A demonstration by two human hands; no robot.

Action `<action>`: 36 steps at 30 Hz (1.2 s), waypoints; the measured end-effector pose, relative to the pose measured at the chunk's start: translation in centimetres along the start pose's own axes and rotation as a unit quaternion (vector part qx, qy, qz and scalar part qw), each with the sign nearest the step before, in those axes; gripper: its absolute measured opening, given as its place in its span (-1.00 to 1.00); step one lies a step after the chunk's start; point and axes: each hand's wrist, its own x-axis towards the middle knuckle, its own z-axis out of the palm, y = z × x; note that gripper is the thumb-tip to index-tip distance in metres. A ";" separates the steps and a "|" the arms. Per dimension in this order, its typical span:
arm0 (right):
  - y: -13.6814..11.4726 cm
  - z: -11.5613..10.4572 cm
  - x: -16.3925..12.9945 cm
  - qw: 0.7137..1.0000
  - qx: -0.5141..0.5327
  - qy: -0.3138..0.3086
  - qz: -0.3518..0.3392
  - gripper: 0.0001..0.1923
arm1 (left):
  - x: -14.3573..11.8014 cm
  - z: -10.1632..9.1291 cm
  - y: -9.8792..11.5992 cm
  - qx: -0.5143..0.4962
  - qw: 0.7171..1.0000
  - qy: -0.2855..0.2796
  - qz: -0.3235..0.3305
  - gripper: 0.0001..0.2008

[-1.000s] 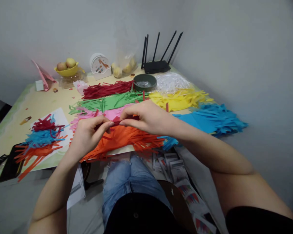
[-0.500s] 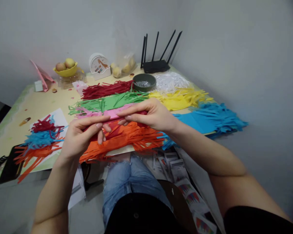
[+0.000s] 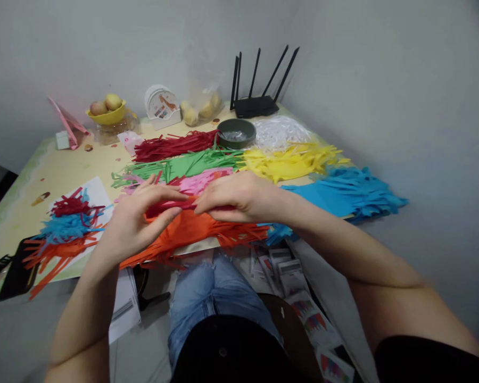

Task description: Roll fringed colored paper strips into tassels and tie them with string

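Both hands hold a small bundle of dark red paper strips (image 3: 171,205) just above the orange strip pile (image 3: 191,231) at the table's front edge. My left hand (image 3: 138,223) pinches the bundle's left end, thumb on top. My right hand (image 3: 237,198) covers its right end with fingers curled over it. Behind the hands lie rows of cut paper strips: pink (image 3: 199,182), green (image 3: 183,166), dark red (image 3: 171,144), yellow (image 3: 291,159) and blue (image 3: 343,194).
A white sheet with a mixed red, blue and orange strip heap (image 3: 69,223) lies at the left. A grey bowl (image 3: 236,133), router (image 3: 255,106), small clock (image 3: 162,106), yellow fruit bowl (image 3: 107,114) and clear shreds (image 3: 279,130) stand at the back. A wall is close on the right.
The hands lifted the red strips and stretched them out, then came back down onto the orange pile with the bundle held shorter between them.
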 end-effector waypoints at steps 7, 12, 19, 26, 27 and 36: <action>-0.6 -0.3 0.3 0.998 0.005 -0.017 0.055 -0.72 | 0.6 1.6 -1.5 0.149 0.987 -0.002 0.064 -0.82; 0.8 0.7 1.4 0.941 0.271 -0.010 0.201 -0.67 | -0.6 2.1 -3.6 0.256 0.949 0.088 0.160 -0.80; 1.0 4.9 2.0 0.804 0.554 0.073 0.206 -0.75 | -0.9 3.0 -3.7 0.218 0.941 0.208 0.156 -0.75; 0.4 5.4 3.4 0.795 0.558 0.182 0.153 -0.73 | 0.3 4.9 -1.5 -0.003 0.956 0.294 -0.016 -0.87; 0.6 5.2 3.7 0.799 0.547 0.200 0.148 -0.73 | 0.5 5.0 -1.4 -0.055 0.952 0.298 -0.051 -0.86; 3.1 5.5 6.9 0.904 0.259 0.324 0.109 -0.95 | 4.6 6.5 -3.4 -0.221 0.856 0.443 -0.146 -0.81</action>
